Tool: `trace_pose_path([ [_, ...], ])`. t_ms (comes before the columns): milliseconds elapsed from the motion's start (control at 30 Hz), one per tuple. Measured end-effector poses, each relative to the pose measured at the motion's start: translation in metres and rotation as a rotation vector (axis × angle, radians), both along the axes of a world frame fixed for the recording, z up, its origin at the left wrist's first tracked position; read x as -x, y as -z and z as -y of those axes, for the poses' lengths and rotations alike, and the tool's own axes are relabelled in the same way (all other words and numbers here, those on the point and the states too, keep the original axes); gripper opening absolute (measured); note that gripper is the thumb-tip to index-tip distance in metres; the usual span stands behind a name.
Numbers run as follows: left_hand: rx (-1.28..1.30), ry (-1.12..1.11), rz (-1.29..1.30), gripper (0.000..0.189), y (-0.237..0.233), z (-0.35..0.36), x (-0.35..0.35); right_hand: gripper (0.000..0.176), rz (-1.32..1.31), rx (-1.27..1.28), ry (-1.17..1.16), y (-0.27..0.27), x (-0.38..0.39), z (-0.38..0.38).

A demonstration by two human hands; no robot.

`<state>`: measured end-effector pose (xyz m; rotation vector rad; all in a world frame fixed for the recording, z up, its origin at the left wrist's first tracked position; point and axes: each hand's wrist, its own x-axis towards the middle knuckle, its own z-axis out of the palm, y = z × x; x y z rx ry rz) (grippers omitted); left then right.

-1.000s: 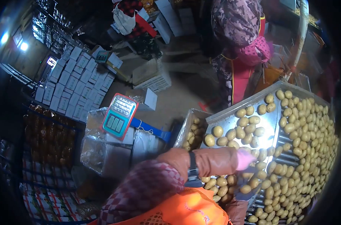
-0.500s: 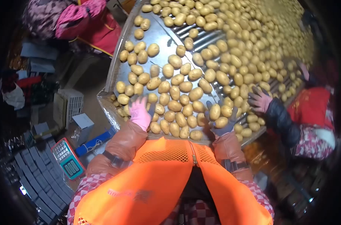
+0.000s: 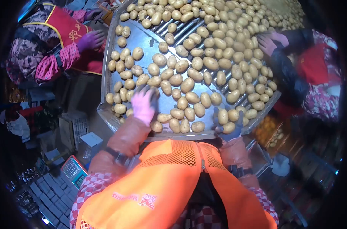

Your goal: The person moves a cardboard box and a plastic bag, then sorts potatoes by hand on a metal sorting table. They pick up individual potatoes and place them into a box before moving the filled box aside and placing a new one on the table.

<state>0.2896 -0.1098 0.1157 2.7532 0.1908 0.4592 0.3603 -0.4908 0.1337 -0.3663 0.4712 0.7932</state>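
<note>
My left hand (image 3: 143, 104), in a pink glove with dark fingertips, lies palm down over the potatoes (image 3: 165, 87) on the metal sorting table. Its fingers are stretched out and slightly blurred, touching or just above a few potatoes. At the table's near edge, my right hand (image 3: 230, 132) wears a dark glove and is cupped palm up. A few potatoes (image 3: 229, 127) rest in it, with fingers showing on both sides of them. Loose potatoes lie between my two hands.
The metal table (image 3: 143, 38) has a raised rim and a section of rollers (image 3: 234, 82) under a dense bed of potatoes. One co-worker's gloved hand (image 3: 272, 41) reaches in from the right. Another co-worker's hand (image 3: 90, 40) is at the left. A scale (image 3: 74, 171) stands lower left.
The view has shifted. The potatoes in my right hand stay with it, while my left hand has swept across its potatoes. The right co-worker's hand is farther up; the left co-worker's hands now show.
</note>
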Motion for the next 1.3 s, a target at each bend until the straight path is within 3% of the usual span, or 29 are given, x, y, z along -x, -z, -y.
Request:
trace_pose_path([
  [67, 0.028, 0.055, -0.098, 0.054, -0.011, 0.012, -0.052, 0.081, -0.092, 0.07, -0.019, 0.003, 0.006, -0.004],
  [133, 0.06, 0.016, -0.365, 0.063, -0.021, 0.018, -0.12, 0.08, -0.004, 0.328, -0.049, -0.007, 0.011, -0.019],
  [200, -0.112, 0.036, -0.557, 0.069, -0.008, 0.02, -0.162, 0.055, -0.008, 0.239, 0.1, -0.029, 0.017, -0.03],
  [267, 0.01, -0.004, -0.731, 0.07, -0.005, 0.02, -0.19, 0.059, 0.097, -0.391, -0.02, -0.019, 0.017, -0.015],
  [300, -0.043, 0.041, -0.727, 0.066, -0.011, 0.019, -0.192, 0.066, 0.044, -0.083, -0.002, -0.014, 0.023, -0.015],
  [333, 0.034, -0.04, -0.715, 0.061, -0.025, 0.024, -0.188, 0.066, 0.045, -0.081, 0.014, -0.007, 0.028, -0.011],
  [400, 0.177, -0.152, -0.553, 0.055, -0.016, 0.018, -0.174, 0.062, 0.221, 0.355, -0.078, 0.008, 0.032, -0.005],
  [433, 0.377, -0.194, -0.461, 0.054, -0.023, 0.025, -0.161, 0.042, 0.033, -0.29, 0.037, -0.003, 0.029, -0.01],
  [467, 0.575, -0.233, -0.368, 0.053, -0.033, 0.035, -0.143, 0.042, 0.03, -0.3, 0.056, -0.002, 0.027, -0.014],
  [533, 0.897, -0.116, -0.456, 0.053, -0.074, 0.085, -0.102, 0.03, 0.163, -0.252, 0.034, 0.001, 0.023, -0.018],
  [567, 1.114, -0.025, -0.533, 0.052, -0.068, 0.104, -0.085, 0.03, 0.057, -0.423, 0.06, 0.006, 0.021, -0.025],
  [600, 1.331, 0.069, -0.604, 0.052, -0.055, 0.12, -0.069, 0.033, 0.216, -0.447, 0.093, 0.022, 0.019, -0.025],
  [667, 1.173, 0.55, -0.431, 0.048, -0.029, 0.154, -0.041, 0.038, 0.112, -0.237, 0.12, -0.048, 0.012, -0.037],
  [700, 1.172, 0.554, -0.437, 0.048, -0.033, 0.159, -0.043, 0.038, 0.111, -0.237, 0.127, -0.048, 0.014, -0.045],
  [767, 0.101, 0.718, 0.009, 0.044, -0.049, 0.166, -0.055, 0.036, 0.454, -0.52, 0.227, -0.045, 0.016, -0.053],
  [800, 0.104, 0.723, 0.009, 0.044, -0.055, 0.167, -0.064, 0.036, 0.454, -0.516, 0.232, -0.033, 0.018, -0.042],
  [867, 0.79, 0.317, -1.016, 0.041, -0.063, 0.159, -0.091, 0.038, 0.245, -0.451, 0.0, 0.001, 0.019, -0.012],
  [900, 0.504, 0.366, -0.707, 0.041, -0.063, 0.155, -0.108, 0.032, 0.088, -0.895, -0.006, 0.008, 0.015, -0.015],
  [933, 0.228, 0.412, -0.391, 0.041, -0.06, 0.152, -0.125, 0.036, 0.211, -0.742, 0.107, 0.017, 0.024, -0.014],
  [1000, -0.03, 0.406, -0.504, 0.047, -0.044, 0.155, -0.159, 0.04, 0.108, -0.642, -0.055, 0.018, 0.008, 0.015],
  [1033, -0.137, 0.402, -0.576, 0.047, -0.03, 0.155, -0.173, 0.041, -0.024, -0.439, 0.048, 0.01, 0.018, 0.021],
  [1100, -0.234, 0.389, -0.65, 0.045, -0.007, 0.15, -0.192, 0.039, 0.031, -0.381, 0.116, 0.005, 0.021, 0.023],
  [1133, -0.093, 0.413, -0.558, 0.037, -0.016, 0.146, -0.196, 0.037, 0.075, -0.327, 0.167, 0.003, 0.021, 0.024],
  [1200, 0.147, 0.112, -0.657, 0.033, -0.044, 0.164, -0.194, 0.036, 0.098, -0.291, 0.275, 0.011, 0.026, 0.026],
  [1233, 0.323, 0.193, -0.544, 0.037, -0.051, 0.168, -0.179, 0.035, 0.127, -0.26, 0.364, 0.017, 0.024, 0.026],
  [1300, 1.327, 0.096, -0.75, 0.039, -0.082, 0.199, -0.145, 0.036, 0.208, -0.183, 0.457, 0.005, 0.022, 0.026],
])
